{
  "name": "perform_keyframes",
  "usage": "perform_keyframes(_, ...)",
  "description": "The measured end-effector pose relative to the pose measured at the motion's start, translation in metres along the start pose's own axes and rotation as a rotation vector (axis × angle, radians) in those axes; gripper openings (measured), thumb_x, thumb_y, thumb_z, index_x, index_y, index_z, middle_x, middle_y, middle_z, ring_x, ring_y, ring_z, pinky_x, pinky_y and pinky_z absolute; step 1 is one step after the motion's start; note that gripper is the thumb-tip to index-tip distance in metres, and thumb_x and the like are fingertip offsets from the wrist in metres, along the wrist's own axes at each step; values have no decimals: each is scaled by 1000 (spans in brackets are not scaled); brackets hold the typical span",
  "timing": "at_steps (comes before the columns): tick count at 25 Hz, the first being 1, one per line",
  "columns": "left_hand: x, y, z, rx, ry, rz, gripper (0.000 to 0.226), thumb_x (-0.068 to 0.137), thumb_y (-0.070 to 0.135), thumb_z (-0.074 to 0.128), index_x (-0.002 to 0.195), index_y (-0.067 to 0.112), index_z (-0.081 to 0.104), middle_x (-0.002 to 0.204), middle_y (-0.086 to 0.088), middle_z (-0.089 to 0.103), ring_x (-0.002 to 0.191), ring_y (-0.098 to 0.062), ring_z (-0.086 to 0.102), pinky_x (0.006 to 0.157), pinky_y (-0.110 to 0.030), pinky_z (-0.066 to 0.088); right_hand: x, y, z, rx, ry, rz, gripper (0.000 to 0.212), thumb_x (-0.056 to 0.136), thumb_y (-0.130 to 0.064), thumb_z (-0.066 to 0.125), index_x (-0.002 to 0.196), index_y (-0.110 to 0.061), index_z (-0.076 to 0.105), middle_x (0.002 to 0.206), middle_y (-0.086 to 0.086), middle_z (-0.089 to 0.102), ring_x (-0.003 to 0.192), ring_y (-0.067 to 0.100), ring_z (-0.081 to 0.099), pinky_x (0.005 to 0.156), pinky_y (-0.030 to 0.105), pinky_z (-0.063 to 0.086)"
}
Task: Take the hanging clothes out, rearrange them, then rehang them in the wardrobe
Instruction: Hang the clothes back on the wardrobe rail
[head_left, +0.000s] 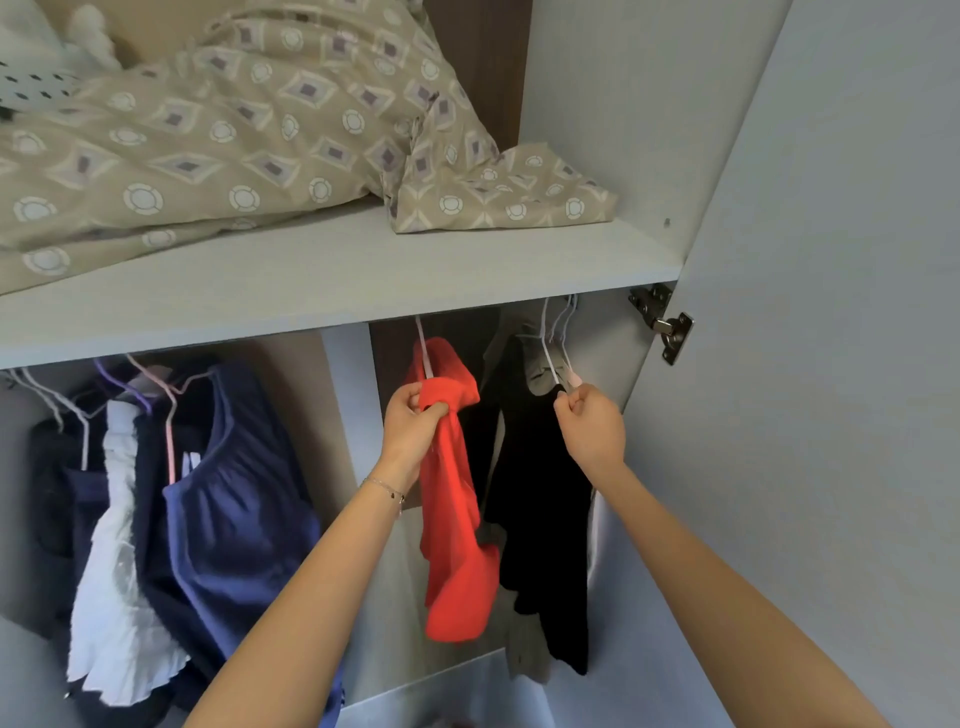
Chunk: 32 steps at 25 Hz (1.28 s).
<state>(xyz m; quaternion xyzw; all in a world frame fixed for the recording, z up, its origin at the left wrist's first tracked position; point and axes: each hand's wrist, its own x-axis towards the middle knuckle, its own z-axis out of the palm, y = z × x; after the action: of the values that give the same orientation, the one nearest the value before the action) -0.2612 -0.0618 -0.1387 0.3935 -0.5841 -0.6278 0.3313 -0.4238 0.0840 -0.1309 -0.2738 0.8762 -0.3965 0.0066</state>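
A red garment (452, 519) hangs on a pale hanger (423, 348) under the wardrobe shelf, right of the divider. My left hand (413, 423) grips its bunched upper part. Beside it hangs a black garment (540, 519) on a white hanger (550, 358); my right hand (592, 421) pinches that hanger's lower wire at the garment's shoulder. In the left compartment hang a navy top (244, 483), a white ruffled piece (117, 571) and darker clothes on pink, purple and white hangers. The rail is hidden behind the shelf edge.
A grey shelf (337, 270) above carries crumpled beige patterned bedding (208, 130). The open wardrobe door (831, 364) stands at the right with a metal hinge (670, 327). A grey divider panel (358, 415) separates the two hanging compartments.
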Motion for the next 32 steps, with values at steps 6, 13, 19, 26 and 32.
perform_keyframes(6,41,7,17,24,-29,84,45,87,8,66,129,11,51,114,-10,63,98,-22,65,73,-24,51,29,6,13,-116,-65,2,4,98,-23,47,96,-19,47,57,-1,44,53,18,45,44,27,28)
perform_keyframes(13,75,10,45,67,-69,106,32,88,8,66,116,18,54,102,3,61,89,-10,62,72,-20,49,37,24,24,-81,-63,103,23,98,-23,49,79,-11,47,61,1,47,65,29,57,55,29,37)
perform_keyframes(19,107,0,70,127,-140,76,44,87,9,66,129,10,55,121,-7,63,104,-20,63,89,-33,53,40,40,23,-138,-89,140,25,99,-24,48,90,-4,59,84,14,67,83,34,65,62,30,40)
perform_keyframes(26,120,-15,100,162,-197,50,44,86,3,65,129,8,55,122,-8,61,107,-22,61,93,-35,51,46,35,19,-100,-86,111,19,98,-13,46,106,0,56,111,16,67,93,36,64,70,33,46)
perform_keyframes(32,115,-16,128,188,-261,85,41,85,1,67,124,6,55,122,-12,60,114,-25,58,103,-39,45,50,32,19,52,-62,88,19,95,-8,48,110,1,56,121,12,65,98,29,64,66,23,39)
